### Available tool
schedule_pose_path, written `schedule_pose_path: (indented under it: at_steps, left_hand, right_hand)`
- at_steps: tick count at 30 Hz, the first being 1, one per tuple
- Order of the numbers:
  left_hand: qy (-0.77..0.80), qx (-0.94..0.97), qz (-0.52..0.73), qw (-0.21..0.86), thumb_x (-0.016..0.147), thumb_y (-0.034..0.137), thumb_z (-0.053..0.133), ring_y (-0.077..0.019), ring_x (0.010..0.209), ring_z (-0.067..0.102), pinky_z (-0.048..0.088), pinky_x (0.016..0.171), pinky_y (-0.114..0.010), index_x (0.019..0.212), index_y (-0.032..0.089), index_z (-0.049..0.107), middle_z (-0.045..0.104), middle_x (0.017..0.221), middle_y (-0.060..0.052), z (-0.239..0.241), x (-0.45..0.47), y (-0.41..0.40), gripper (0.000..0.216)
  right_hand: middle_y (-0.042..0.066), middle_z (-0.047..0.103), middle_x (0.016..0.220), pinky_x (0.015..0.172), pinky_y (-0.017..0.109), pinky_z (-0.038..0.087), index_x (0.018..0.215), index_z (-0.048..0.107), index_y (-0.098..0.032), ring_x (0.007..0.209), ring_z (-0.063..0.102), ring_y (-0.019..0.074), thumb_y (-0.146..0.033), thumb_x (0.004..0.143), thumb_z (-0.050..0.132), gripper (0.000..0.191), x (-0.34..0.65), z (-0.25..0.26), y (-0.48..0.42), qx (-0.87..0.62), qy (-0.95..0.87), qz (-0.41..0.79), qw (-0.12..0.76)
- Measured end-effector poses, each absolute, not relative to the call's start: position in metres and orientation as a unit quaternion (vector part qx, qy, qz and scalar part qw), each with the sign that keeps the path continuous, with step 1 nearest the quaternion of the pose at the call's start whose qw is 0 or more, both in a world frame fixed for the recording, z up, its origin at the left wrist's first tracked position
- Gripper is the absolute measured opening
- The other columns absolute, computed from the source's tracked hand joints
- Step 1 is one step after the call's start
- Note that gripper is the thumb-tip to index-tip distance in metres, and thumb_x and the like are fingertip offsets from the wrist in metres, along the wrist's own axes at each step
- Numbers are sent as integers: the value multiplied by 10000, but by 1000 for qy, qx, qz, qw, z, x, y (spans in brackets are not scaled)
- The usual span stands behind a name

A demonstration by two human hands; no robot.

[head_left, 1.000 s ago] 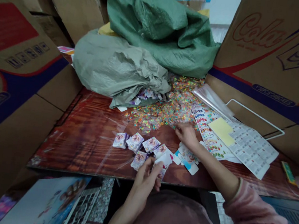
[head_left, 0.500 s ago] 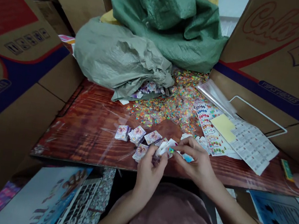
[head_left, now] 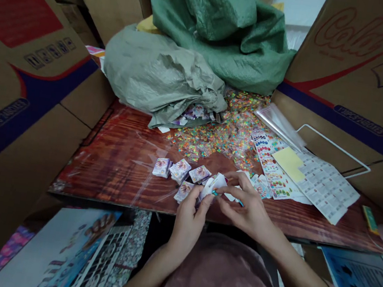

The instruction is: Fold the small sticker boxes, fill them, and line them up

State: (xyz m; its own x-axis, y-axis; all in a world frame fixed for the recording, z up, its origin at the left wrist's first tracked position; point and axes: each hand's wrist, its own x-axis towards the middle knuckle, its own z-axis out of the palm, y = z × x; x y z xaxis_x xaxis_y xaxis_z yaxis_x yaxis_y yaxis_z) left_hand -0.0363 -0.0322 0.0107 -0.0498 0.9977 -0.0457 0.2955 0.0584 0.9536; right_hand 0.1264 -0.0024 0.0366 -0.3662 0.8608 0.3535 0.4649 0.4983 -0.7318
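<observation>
My left hand (head_left: 188, 223) is closed around a small white paper box (head_left: 215, 184) whose flap stands up, just above the table's front edge. At the mouth of this box is my right hand (head_left: 251, 212), thumb and fingers pinched on a small teal sachet (head_left: 214, 192), mostly hidden by fingers and box. Left of the hands sit several small purple-and-white boxes (head_left: 180, 170) in short stacks. White flat card pieces (head_left: 261, 185) lie behind my right hand. Farther back spreads a heap of tiny clear sachets with bright multicoloured bits (head_left: 218, 140).
A grey sack (head_left: 158, 73) spills small boxes onto the wooden table (head_left: 106, 151); a green sack (head_left: 220, 34) is behind it. Tall cartons (head_left: 20, 74) flank both sides. To the right lie sticker sheets (head_left: 269, 165), printed paper (head_left: 327, 185) and clear plastic sleeves (head_left: 280, 124).
My right fingertips have moved closer to the box mouth, and the colourful sachet shows less now. The box is turned slightly, its white flap more upright. The whole view has shifted a little.
</observation>
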Motion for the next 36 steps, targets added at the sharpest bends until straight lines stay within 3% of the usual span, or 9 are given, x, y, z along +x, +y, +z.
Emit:
schedule_pose_path:
  at_steps: [6,10,13,21,25,28,32,36]
  left_hand:
    - [568,545,411,461,884,395,508,-162,850,593,444,770,-240,1037,186,634,676,934,-19,11,-39,-31,289]
    - [556,532,413,487,867,392,544,-173,886,608,457,800,-249,1059,181,650,688,965,-28,10,-38,-28,305]
    - [555,509,427,501,873,397,532,-186,906,628,483,791,-260,1107,177,645,702,993,-46,9,-36,-25,341]
    - [579,615,410,344,891,298,526,-198,981,622,458,867,-297,1091,204,664,684,1054,-70,9,-34,-28,261]
    - [566,600,413,385,908,309,495,-194,994,625,464,871,-295,1094,193,656,692,1052,-69,9,-32,-27,272]
    - [565,567,417,430,903,322,492,-203,972,638,486,852,-305,1101,184,661,714,969,-62,10,-30,-25,294]
    - [575,543,430,436,896,332,494,-211,919,650,507,799,-304,1103,184,673,714,799,-46,10,-29,-25,311]
    - [577,541,422,443,901,339,485,-201,851,653,511,756,-291,1113,182,675,690,703,-31,9,-31,-26,325]
  right_hand:
    - [50,563,930,797,332,484,836,681,-214,898,573,184,-243,799,683,47,129,26,8,-444,-716,308,443]
    - [19,590,848,712,298,479,922,636,-212,759,563,149,-229,738,738,212,131,16,13,-455,-647,380,480]
    - [17,611,820,688,283,472,906,651,-202,730,559,140,-226,720,746,210,134,16,14,-462,-630,382,493]
    - [26,674,771,644,269,485,867,694,-177,686,598,142,-251,727,731,163,148,31,18,-460,-650,425,430]
    - [28,674,801,661,266,493,891,695,-189,697,610,138,-213,778,680,117,143,36,14,-434,-707,387,404]
    - [24,682,796,673,274,501,904,682,-193,703,630,147,-206,769,706,138,140,35,13,-452,-709,360,404]
    - [34,676,793,696,290,489,824,690,-200,747,628,161,-193,810,677,20,139,31,12,-434,-749,303,399]
    - [65,637,856,696,295,479,928,708,-212,813,590,172,-156,891,546,175,138,30,9,-388,-805,242,378]
